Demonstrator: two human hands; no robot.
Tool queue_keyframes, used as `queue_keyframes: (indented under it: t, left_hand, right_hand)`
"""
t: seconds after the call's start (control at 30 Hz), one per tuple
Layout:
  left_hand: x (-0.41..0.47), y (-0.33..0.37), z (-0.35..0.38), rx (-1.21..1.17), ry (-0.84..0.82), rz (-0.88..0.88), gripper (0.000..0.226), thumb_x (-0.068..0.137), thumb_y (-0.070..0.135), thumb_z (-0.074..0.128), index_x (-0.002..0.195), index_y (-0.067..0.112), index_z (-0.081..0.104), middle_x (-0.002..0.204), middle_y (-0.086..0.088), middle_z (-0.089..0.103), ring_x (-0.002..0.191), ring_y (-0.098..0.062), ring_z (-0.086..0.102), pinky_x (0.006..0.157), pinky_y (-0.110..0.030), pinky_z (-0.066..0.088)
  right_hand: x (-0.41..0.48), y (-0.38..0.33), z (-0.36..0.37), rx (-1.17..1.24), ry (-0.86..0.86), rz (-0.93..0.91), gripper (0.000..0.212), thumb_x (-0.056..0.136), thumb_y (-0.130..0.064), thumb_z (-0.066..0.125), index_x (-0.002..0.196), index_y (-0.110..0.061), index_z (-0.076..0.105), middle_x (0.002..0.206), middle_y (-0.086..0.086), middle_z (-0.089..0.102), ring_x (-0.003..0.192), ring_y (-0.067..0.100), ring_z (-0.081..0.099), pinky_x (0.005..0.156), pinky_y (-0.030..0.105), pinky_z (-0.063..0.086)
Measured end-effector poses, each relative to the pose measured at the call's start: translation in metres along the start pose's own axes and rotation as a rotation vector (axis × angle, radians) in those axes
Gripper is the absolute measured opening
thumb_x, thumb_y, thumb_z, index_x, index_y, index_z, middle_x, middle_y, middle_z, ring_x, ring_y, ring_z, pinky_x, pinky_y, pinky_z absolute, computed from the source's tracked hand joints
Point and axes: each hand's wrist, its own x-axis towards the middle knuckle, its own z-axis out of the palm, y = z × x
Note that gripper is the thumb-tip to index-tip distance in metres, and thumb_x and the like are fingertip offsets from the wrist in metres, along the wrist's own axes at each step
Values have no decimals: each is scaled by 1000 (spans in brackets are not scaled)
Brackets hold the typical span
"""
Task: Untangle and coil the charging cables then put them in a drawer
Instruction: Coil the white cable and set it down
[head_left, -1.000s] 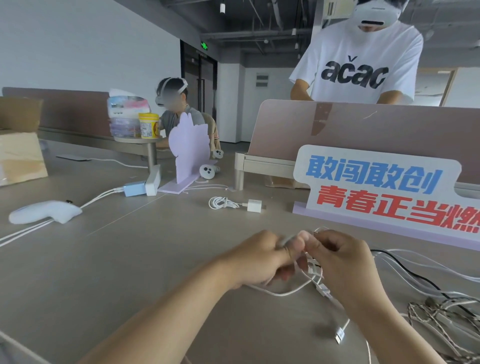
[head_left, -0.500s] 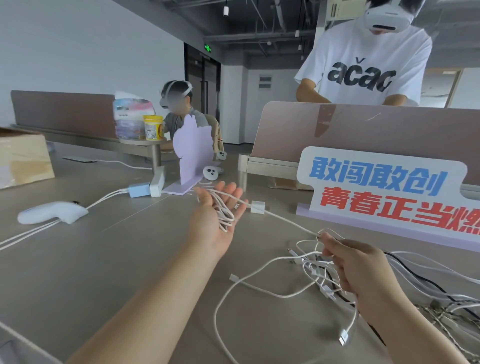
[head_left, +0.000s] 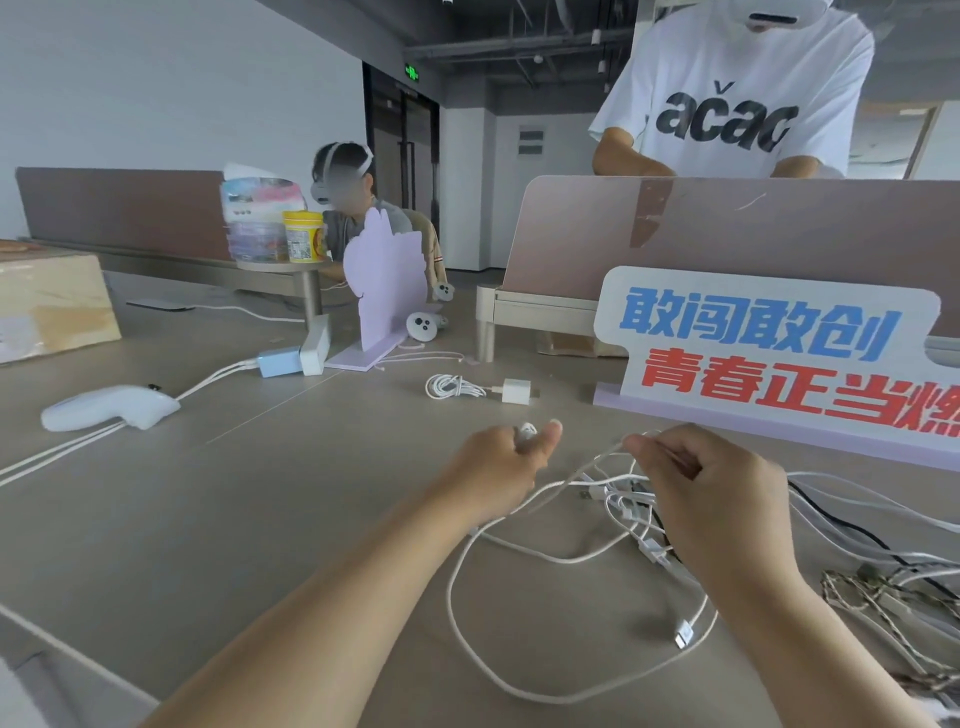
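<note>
A tangle of white charging cables (head_left: 621, 506) lies on the grey table (head_left: 208, 519) between my hands. My left hand (head_left: 498, 467) is closed around one white cable, a small white end showing above its thumb. My right hand (head_left: 711, 493) pinches a strand of the same bundle, lifting it slightly. One long white loop (head_left: 457, 613) trails toward me and ends in a plug (head_left: 684, 635). A coiled white cable (head_left: 449, 387) with a white charger block (head_left: 516, 391) rests farther back. More cables, one black and one braided (head_left: 862, 597), spread at the right.
A printed sign (head_left: 769, 358) stands behind the tangle. At left lie a white controller (head_left: 109, 408), a blue adapter (head_left: 280, 361) and a cardboard box (head_left: 52, 301). A lilac cut-out stand (head_left: 387, 291) and desk dividers stand behind. Two people work beyond the table.
My left hand, open and stretched toward the coiled cable half a second ago, has come back and closed on a cable. My right hand has lifted its strand slightly.
</note>
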Motion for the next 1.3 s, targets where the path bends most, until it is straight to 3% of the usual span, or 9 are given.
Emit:
queue_keyframes:
  t: [0.17, 0.33, 0.5, 0.67, 0.8, 0.9, 1.0, 1.1, 1.3]
  left_hand:
    - [-18, 17, 0, -174, -404, 141, 67, 78, 73, 41, 90, 12, 64, 68, 1, 56, 45, -10, 41, 46, -20, 36]
    - [-28, 27, 13, -124, -575, 301, 29, 95, 36, 53, 79, 13, 60, 60, 0, 52, 43, -4, 43, 45, -19, 37]
    - [-18, 21, 7, -508, -246, 271, 31, 100, 30, 42, 84, 19, 67, 59, 4, 62, 51, -12, 52, 49, -20, 44]
    - [-1, 26, -14, -1423, 20, -41, 43, 101, 36, 31, 96, 8, 63, 84, -7, 74, 74, -18, 71, 76, -37, 58]
    - [2, 20, -28, -1778, 116, -73, 41, 99, 42, 36, 82, 13, 59, 66, 1, 66, 68, -13, 65, 75, -34, 55]
    - [7, 15, -19, -1617, 144, -185, 41, 97, 47, 38, 75, 16, 52, 53, 5, 48, 44, -8, 46, 51, -23, 46]
    - [10, 8, -11, -929, 243, -175, 41, 98, 43, 42, 72, 15, 55, 55, 3, 47, 45, -12, 44, 52, -24, 44]
    - [1, 6, 2, -362, 157, -21, 41, 97, 46, 41, 71, 19, 57, 58, 6, 52, 50, -12, 49, 55, -22, 41]
    - [-19, 26, 11, -348, -301, 46, 81, 77, 79, 23, 79, 7, 61, 61, 6, 56, 59, -18, 47, 54, -23, 40]
  right_hand:
    - [1, 2, -3, 18, 120, -30, 19, 81, -27, 70, 68, -14, 70, 58, -1, 65, 57, 18, 58, 57, 23, 40]
    - [0, -4, -1, 41, 88, -2, 21, 80, -30, 69, 66, -15, 68, 55, -5, 62, 56, 16, 53, 58, 22, 39]
    - [8, -4, -6, 80, -89, 224, 34, 84, -37, 65, 66, -9, 67, 47, 0, 55, 49, 21, 47, 53, 30, 36]
    - [11, -6, -8, 702, -405, 691, 25, 87, -24, 62, 80, 1, 60, 48, -4, 26, 37, 8, 20, 35, 19, 16]
    - [13, 2, -10, 714, -404, 718, 25, 84, -22, 65, 87, 3, 64, 48, -5, 27, 39, 8, 20, 33, 18, 17]
    - [10, 0, -9, 541, -337, 581, 11, 79, -13, 71, 82, -3, 71, 40, -10, 38, 36, 9, 29, 37, 21, 26]
    - [5, -5, -6, 307, -244, 317, 10, 77, -8, 72, 69, -15, 72, 45, -11, 55, 40, 2, 47, 45, 13, 38]
    - [1, -11, -2, 127, -184, 152, 16, 76, -14, 72, 65, -26, 69, 56, -11, 63, 50, 4, 54, 54, 20, 43]
    - [-2, -15, -3, 83, -119, 51, 19, 75, -17, 74, 64, -31, 67, 60, -7, 67, 62, 10, 61, 63, 27, 48]
